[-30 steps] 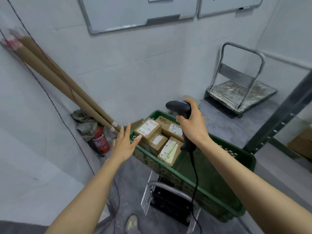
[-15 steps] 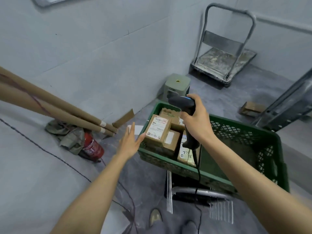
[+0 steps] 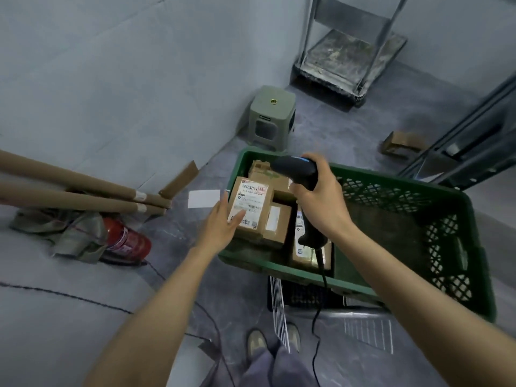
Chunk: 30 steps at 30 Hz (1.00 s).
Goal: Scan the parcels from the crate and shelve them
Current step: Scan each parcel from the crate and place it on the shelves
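Note:
A green plastic crate stands in front of me with several brown cardboard parcels in its left end. The top parcel carries a white label with barcodes. My left hand is open, its fingers touching that parcel's near left edge and label. A black corded barcode scanner is gripped in my right hand above the parcels, its head pointing left over the top one. A further labelled parcel lies under the scanner's handle.
A grey-green stool stands behind the crate by the wall. A platform trolley is at the back right. Cardboard tubes, a red fire extinguisher and rags lie on the left. A metal shelf frame rises at right.
My view has tilted down toward the crate. My left hand moved right from outside the crate's rim onto the top parcel. The scanner stays gripped above the parcels.

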Tool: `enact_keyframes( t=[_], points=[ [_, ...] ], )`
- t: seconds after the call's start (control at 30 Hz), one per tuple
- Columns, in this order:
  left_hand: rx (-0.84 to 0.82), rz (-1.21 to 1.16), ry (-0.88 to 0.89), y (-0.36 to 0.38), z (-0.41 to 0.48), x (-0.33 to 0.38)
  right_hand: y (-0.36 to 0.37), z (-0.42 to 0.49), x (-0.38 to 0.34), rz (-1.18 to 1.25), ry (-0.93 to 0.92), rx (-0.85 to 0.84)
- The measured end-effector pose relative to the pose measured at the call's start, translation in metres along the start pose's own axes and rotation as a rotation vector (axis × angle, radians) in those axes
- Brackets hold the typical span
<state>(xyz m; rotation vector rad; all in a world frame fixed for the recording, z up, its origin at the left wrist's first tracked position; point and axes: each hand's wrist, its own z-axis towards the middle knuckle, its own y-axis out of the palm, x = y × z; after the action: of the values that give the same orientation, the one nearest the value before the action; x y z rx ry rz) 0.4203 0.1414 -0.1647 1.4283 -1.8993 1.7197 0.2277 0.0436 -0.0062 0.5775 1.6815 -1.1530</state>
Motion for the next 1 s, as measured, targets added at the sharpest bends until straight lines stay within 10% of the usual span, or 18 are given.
enact_keyframes(
  t=[0.4, 1.0],
  points=[
    [0.212, -0.063, -0.002, 0.039, 0.001, 0.0, 0.006, 0.002, 0.034, 0.001, 0.088, 0.017],
    [-0.033, -0.226, 0.015, 0.034, 0.023, -0.013, 0.013, 0.004, 0.052, -0.024, 0.129, 0.05]
  ],
)
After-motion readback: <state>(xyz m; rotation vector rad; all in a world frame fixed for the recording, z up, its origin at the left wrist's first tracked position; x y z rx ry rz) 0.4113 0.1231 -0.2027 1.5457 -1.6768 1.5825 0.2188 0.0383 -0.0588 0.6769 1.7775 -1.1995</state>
